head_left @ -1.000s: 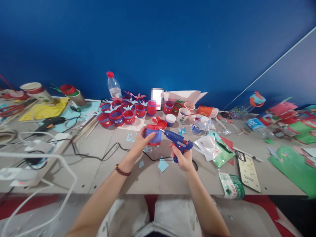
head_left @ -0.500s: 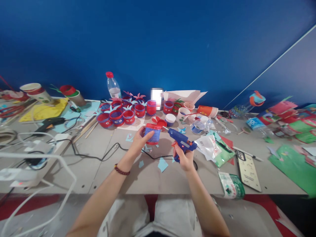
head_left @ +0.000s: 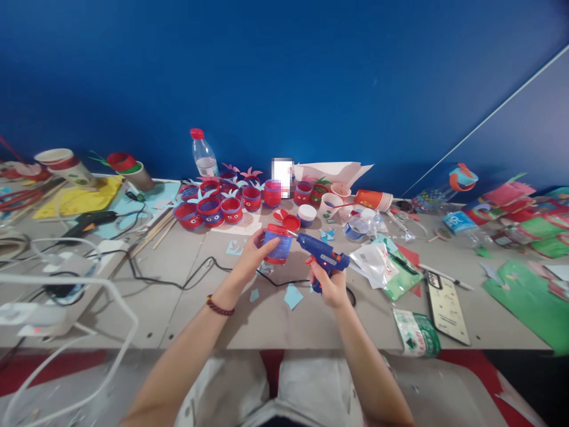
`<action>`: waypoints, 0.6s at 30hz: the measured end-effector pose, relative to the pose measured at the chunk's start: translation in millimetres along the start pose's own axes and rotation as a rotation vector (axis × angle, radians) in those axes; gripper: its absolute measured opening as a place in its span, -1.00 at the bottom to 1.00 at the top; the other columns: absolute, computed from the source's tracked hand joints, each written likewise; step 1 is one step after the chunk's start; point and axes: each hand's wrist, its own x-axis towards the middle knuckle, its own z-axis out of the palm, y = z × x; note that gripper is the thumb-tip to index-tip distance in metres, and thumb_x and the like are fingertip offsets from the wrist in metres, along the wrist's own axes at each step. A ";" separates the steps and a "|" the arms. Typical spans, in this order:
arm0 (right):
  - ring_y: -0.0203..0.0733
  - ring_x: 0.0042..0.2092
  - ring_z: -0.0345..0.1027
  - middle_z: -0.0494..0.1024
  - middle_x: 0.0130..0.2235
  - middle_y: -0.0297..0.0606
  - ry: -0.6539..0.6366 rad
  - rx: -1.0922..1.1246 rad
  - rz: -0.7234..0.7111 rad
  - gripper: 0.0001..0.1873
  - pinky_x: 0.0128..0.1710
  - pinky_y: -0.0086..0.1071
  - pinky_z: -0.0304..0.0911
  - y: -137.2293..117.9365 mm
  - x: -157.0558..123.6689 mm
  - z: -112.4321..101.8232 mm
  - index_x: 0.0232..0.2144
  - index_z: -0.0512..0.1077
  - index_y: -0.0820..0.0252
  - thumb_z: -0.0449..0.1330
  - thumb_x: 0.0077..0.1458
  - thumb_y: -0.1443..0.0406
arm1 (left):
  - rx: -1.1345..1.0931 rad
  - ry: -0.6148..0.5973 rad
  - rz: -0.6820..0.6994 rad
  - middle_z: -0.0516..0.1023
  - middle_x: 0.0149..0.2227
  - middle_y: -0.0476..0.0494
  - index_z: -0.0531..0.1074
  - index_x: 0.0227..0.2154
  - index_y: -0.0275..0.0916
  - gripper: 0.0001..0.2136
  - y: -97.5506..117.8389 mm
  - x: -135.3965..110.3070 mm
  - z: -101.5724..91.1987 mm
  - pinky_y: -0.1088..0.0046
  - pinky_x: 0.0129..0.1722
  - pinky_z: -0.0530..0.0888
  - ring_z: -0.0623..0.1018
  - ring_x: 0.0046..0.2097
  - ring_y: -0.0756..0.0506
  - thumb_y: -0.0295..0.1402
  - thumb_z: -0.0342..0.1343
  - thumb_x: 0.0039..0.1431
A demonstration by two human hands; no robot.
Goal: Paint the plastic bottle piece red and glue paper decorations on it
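Note:
In my left hand (head_left: 252, 258) is a small cup (head_left: 276, 247), its side blue and its top and bottom edges red. The thumb lies across the cup's front. My right hand (head_left: 329, 284) grips a blue glue gun (head_left: 324, 252) by its handle, a small red light showing on its body. The gun's metal nozzle points left and is at the cup's upper right side; whether it touches cannot be seen. Just behind the cup stands an open red paint pot (head_left: 291, 223), with a white-lidded jar (head_left: 307, 215) beside it.
Several decorated red-and-blue cups (head_left: 210, 212) stand along the back, near a plastic bottle (head_left: 204, 157). A black cord (head_left: 173, 283) crosses the table. At right lie a phone (head_left: 447, 308), a green packet (head_left: 416, 333) and stacked paper cups (head_left: 373, 200). Another glue gun (head_left: 91, 225) rests at left.
The glue gun has shifted slightly left, bringing its nozzle to the cup. The cup has tilted and moved a little to the right in my left hand.

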 end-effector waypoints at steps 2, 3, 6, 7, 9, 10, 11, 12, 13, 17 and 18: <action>-0.37 -0.66 0.19 0.36 -0.69 -0.40 0.004 -0.004 0.007 -0.58 -0.65 -0.46 0.14 -1.3 0.0 0.3 -0.44 0.49 0.23 0.24 0.03 -0.04 | 0.015 0.001 0.010 0.61 -0.24 -0.16 0.49 -0.22 -0.26 -0.54 0.1 0.0 -0.1 0.38 -0.25 0.53 0.59 -0.24 -0.13 -0.09 0.38 -0.16; -0.37 -0.66 0.19 0.36 -0.69 -0.40 0.005 -0.002 0.011 -0.58 -0.66 -0.46 0.14 -2.1 0.1 0.6 -0.44 0.49 0.23 0.24 0.02 -0.04 | 0.021 0.003 0.015 0.61 -0.23 -0.16 0.50 -0.22 -0.26 -0.54 0.2 0.1 -0.1 0.38 -0.26 0.53 0.59 -0.24 -0.13 -0.10 0.38 -0.16; -0.37 -0.67 0.19 0.35 -0.69 -0.40 0.005 0.007 0.020 -0.57 -0.67 -0.47 0.13 -4.4 0.6 1.3 -0.45 0.48 0.23 0.25 0.01 -0.05 | 0.025 0.009 0.023 0.61 -0.23 -0.17 0.50 -0.22 -0.26 -0.54 1.0 0.2 0.0 0.38 -0.26 0.53 0.59 -0.23 -0.14 -0.09 0.38 -0.17; -0.37 -0.67 0.18 0.34 -0.70 -0.40 0.005 0.008 0.023 -0.57 -0.67 -0.47 0.13 -4.9 0.8 1.5 -0.46 0.48 0.23 0.25 0.00 -0.05 | 0.023 0.007 0.025 0.61 -0.23 -0.17 0.50 -0.22 -0.26 -0.53 1.5 0.1 0.0 0.38 -0.26 0.53 0.58 -0.23 -0.14 -0.09 0.38 -0.16; -0.37 -0.67 0.18 0.34 -0.70 -0.41 0.004 0.004 0.029 -0.56 -0.68 -0.47 0.13 -5.5 0.9 1.5 -0.46 0.47 0.22 0.25 0.00 -0.06 | 0.016 0.001 0.023 0.61 -0.23 -0.17 0.49 -0.22 -0.26 -0.54 2.5 -0.2 0.2 0.38 -0.26 0.53 0.58 -0.24 -0.13 -0.09 0.38 -0.16; -0.37 -0.68 0.17 0.34 -0.70 -0.41 0.004 0.000 0.029 -0.56 -0.68 -0.47 0.13 -5.4 0.8 1.5 -0.46 0.47 0.22 0.25 0.00 -0.06 | 0.013 -0.001 0.018 0.61 -0.24 -0.16 0.49 -0.22 -0.26 -0.54 3.0 -0.4 0.3 0.38 -0.26 0.53 0.58 -0.24 -0.13 -0.09 0.38 -0.17; -0.37 -0.68 0.17 0.34 -0.70 -0.41 0.002 -0.004 0.027 -0.56 -0.68 -0.47 0.13 -5.2 0.6 1.4 -0.47 0.47 0.23 0.24 0.00 -0.06 | 0.010 0.000 0.014 0.61 -0.24 -0.16 0.49 -0.22 -0.26 -0.53 3.4 -0.6 0.4 0.38 -0.27 0.53 0.58 -0.25 -0.12 -0.10 0.38 -0.17; -0.37 -0.67 0.17 0.34 -0.70 -0.41 0.001 -0.008 0.023 -0.56 -0.68 -0.47 0.13 -4.9 0.4 1.3 -0.47 0.47 0.23 0.24 0.01 -0.06 | 0.009 0.002 0.011 0.60 -0.25 -0.15 0.49 -0.22 -0.26 -0.53 3.7 -0.7 0.4 0.38 -0.27 0.53 0.57 -0.26 -0.12 -0.10 0.39 -0.18; -0.37 -0.67 0.18 0.34 -0.70 -0.41 0.001 -0.011 0.018 -0.56 -0.67 -0.47 0.14 -4.6 0.2 1.3 -0.47 0.47 0.23 0.24 0.01 -0.05 | 0.010 0.006 0.009 0.60 -0.25 -0.15 0.49 -0.23 -0.26 -0.53 3.9 -0.8 0.5 0.38 -0.26 0.53 0.57 -0.26 -0.11 -0.10 0.39 -0.18; -0.36 -0.66 0.19 0.34 -0.70 -0.40 0.012 -0.024 0.011 -0.56 -0.67 -0.46 0.15 -3.9 0.0 1.2 -0.47 0.46 0.23 0.24 0.02 -0.05 | 0.023 0.014 0.016 0.60 -0.25 -0.16 0.49 -0.23 -0.26 -0.54 3.4 -0.6 0.3 0.39 -0.26 0.52 0.58 -0.25 -0.12 -0.10 0.38 -0.17; -0.36 -0.66 0.19 0.34 -0.70 -0.40 0.014 -0.029 0.008 -0.57 -0.66 -0.46 0.15 -4.0 0.2 1.2 -0.47 0.46 0.23 0.23 0.02 -0.05 | 0.027 0.013 0.021 0.60 -0.24 -0.16 0.49 -0.23 -0.26 -0.54 3.1 -0.6 0.2 0.39 -0.25 0.52 0.58 -0.25 -0.12 -0.10 0.38 -0.16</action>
